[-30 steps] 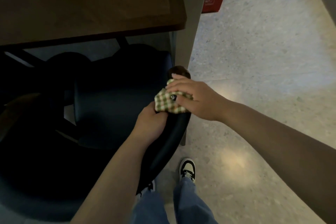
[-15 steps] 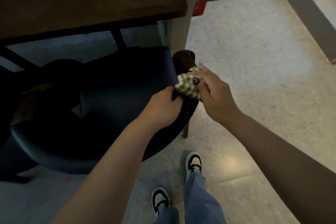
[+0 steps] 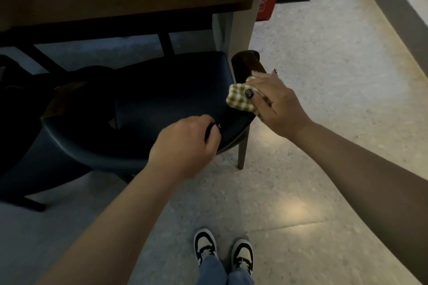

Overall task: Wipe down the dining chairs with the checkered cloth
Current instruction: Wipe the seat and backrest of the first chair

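Checkered cloth [image 3: 240,97], bunched into a small wad, lies on the right end of the dining chair's curved top rail [image 3: 234,120], just below the brown wooden armrest tip [image 3: 249,63]. Right hand [image 3: 275,102] covers the cloth from the outer side; thumb and fingers are curled over the wad and press it to the rail, one fingertip reaching past it toward the armrest tip. Left hand [image 3: 187,143] grips the same rail lower along its curve, fingers wrapped round the padded edge, apart from the cloth. The rail's long axis runs from the left hand up and right to the cloth, then on to the armrest. The right hand is thus the nearer, and the working, hand; the left appears to steady the chair [image 3: 162,99]. Judged next stroke: along the rail axis, either onto the armrest tip or back toward the left hand. The table [image 3: 127,0] overhangs the seat.
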A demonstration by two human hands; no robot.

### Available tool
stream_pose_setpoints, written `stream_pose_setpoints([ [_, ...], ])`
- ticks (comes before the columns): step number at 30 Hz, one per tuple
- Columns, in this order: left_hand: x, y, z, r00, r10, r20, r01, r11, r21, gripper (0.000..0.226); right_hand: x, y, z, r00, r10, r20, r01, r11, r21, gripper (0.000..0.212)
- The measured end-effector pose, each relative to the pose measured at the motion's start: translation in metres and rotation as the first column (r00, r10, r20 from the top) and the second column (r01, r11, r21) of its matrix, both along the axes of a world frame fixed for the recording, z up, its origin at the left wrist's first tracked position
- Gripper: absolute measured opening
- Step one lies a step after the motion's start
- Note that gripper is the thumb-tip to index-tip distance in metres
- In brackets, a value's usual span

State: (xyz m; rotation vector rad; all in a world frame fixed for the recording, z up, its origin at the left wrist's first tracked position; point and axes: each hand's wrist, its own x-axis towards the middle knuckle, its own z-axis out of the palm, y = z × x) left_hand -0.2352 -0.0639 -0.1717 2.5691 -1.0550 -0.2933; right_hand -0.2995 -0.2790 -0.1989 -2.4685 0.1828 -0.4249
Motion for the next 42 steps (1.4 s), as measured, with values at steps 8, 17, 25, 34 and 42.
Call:
stream_pose_setpoints([
  [8,-0.003,0.007,0.002,1.0,0.024,-0.008,-0.023,0.999,0.034,0.031,-0.026,0.034,0.008,0.988,0.007,0.153,-0.015,0.999,0.051,0.029],
  [17,-0.015,0.035,0.002,0.973,0.106,0.203,-0.132,0.984,0.12,0.051,-0.001,-0.026,-0.006,0.984,-0.165,-0.07,0.173,0.979,0.111,0.033],
  [25,-0.015,0.034,-0.001,0.949,0.132,0.287,-0.153,0.987,0.053,0.056,-0.019,0.035,-0.007,0.995,0.015,0.096,-0.019,0.999,0.039,0.027],
  [34,-0.013,0.039,0.0,0.965,0.092,0.246,-0.097,0.995,0.007,0.051,-0.028,0.084,-0.006,0.98,-0.018,0.198,0.026,0.999,-0.038,0.031],
  [42,0.006,0.081,0.008,0.988,-0.093,0.121,0.091,0.996,0.018,0.053,-0.031,0.103,-0.002,0.983,0.009,0.181,0.008,0.996,-0.093,0.033],
])
